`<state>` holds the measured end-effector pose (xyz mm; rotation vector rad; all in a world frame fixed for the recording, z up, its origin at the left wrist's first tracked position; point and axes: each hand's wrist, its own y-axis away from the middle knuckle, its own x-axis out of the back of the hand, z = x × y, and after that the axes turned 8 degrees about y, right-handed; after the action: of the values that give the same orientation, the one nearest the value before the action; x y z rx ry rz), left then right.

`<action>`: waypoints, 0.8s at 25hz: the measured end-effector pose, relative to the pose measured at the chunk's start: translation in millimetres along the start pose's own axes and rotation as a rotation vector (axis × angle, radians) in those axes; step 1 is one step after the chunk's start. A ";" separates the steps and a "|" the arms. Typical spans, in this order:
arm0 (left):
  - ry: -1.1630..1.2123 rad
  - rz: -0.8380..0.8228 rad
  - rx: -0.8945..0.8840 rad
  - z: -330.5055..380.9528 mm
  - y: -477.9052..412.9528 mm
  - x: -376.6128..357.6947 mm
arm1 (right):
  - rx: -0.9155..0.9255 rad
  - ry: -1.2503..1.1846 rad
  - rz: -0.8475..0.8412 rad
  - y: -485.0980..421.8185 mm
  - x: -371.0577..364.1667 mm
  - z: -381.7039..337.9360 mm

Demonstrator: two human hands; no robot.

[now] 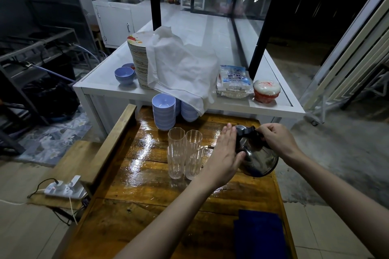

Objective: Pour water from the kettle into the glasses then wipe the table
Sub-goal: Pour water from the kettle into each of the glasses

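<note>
— Steel kettle (257, 159)?
— Tilted at centre right, spout over the glasses (185, 151). Right hand (275, 140) fingers pinch its handle; left hand (226, 153) fingers pressed together, flat against it.

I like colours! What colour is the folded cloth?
Dark blue folded cloth, head view.

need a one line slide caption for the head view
Right hand tips the steel kettle by its handle, left hand steadying its side, spout toward four clear glasses on a wet wooden table.
</note>
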<state>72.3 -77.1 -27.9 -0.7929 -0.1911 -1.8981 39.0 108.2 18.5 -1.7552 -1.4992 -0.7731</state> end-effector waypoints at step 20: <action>0.033 0.004 0.032 -0.1 -2.7 -4.0 | 0.040 0.070 0.034 0.1 7.7 -12.0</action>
<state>71.0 -72.8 -29.8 -0.7389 -0.1989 -1.8982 40.2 102.8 31.7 -1.7030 -1.4252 -0.7743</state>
